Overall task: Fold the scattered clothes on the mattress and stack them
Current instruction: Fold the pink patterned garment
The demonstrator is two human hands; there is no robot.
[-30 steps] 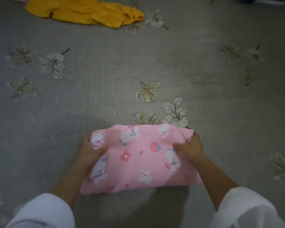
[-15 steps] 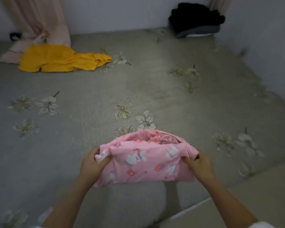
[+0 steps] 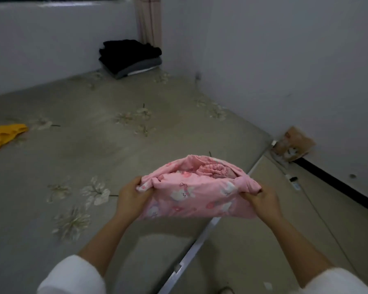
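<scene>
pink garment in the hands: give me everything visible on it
The pink garment is soft, thin-looking cloth printed with white bunnies and red flowers, folded into a compact bundle. A gathered, ruffled elastic edge shows inside the open top fold. It is held in the air above the mattress edge, the left hand gripping its left end, the right hand pinching its bunched right end.

A folded pink garment [image 3: 197, 194] with a bunny print was held up off the grey floral mattress [image 3: 94, 149], gathered at both ends. A dark folded stack [image 3: 130, 58] sat in the far corner; a yellow garment [image 3: 3, 136] lay crumpled far left.
</scene>
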